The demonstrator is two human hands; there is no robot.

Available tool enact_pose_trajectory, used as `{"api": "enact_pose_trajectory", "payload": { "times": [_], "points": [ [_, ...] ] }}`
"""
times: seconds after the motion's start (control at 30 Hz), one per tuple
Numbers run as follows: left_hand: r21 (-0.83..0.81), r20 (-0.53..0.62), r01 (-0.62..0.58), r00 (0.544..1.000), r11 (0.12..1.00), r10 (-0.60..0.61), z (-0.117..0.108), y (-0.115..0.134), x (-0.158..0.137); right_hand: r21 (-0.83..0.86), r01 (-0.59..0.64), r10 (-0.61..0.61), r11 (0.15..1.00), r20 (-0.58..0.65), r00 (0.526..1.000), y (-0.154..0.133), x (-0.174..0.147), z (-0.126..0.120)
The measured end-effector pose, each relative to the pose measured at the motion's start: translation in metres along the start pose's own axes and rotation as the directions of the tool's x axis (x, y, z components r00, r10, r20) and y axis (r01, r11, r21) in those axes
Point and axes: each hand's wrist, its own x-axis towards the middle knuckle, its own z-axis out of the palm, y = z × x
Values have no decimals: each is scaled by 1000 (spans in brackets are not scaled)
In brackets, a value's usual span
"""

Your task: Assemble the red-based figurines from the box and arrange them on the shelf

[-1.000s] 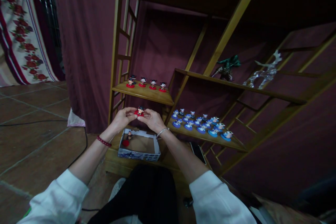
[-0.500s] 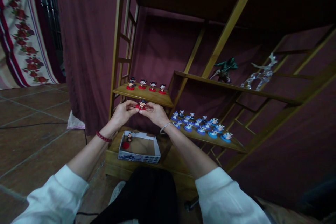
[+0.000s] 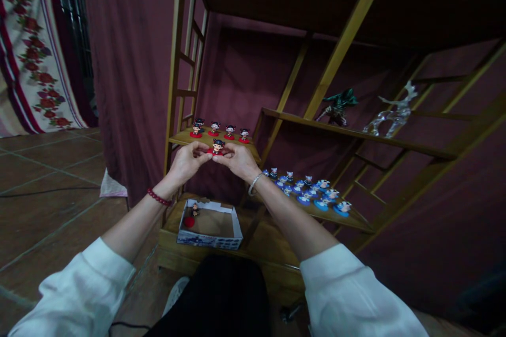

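Between my two hands is a small black-haired figurine (image 3: 217,146) on a red base, held upright in front of the upper left shelf (image 3: 184,138). My left hand (image 3: 188,162) pinches the base from the left, and my right hand (image 3: 240,162) pinches it from the right. Several similar figurines stand on that shelf just behind, among them a figurine (image 3: 230,132) near the middle. Below my hands, an open cardboard box (image 3: 211,242) contains another figurine (image 3: 195,209) and a red disc (image 3: 189,221).
To the right, a lower shelf (image 3: 358,221) carries several blue-based figurines (image 3: 303,198). Above it, a dark green statuette (image 3: 339,107) and a clear deer ornament (image 3: 393,113) stand on a higher shelf (image 3: 411,148). A slanted wooden post (image 3: 346,42) rises behind them.
Both hands have lifted the figurine slightly and brought it closer to the upper left shelf, so it now overlaps the shelf's front edge. The box and its contents stay put.
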Motion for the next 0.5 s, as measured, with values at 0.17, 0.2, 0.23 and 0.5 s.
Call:
{"api": "enact_pose_trajectory", "payload": {
  "times": [0.17,0.2,0.23,0.5],
  "points": [
    [58,2,-13,1000,998,13,0,1,9,-106,1,-4,994,-29,1000,-3,11,-5],
    [69,2,-19,1000,997,19,0,1,10,-114,2,-5,993,-29,1000,-3,13,-5],
    [81,-1,-27,1000,996,27,0,1,11,-121,1,-5,993,-30,1000,-3,15,-6],
    [263,12,-81,997,961,80,0,5,26,-130,-12,4,991,-57,998,7,32,-5]
  ]
}}
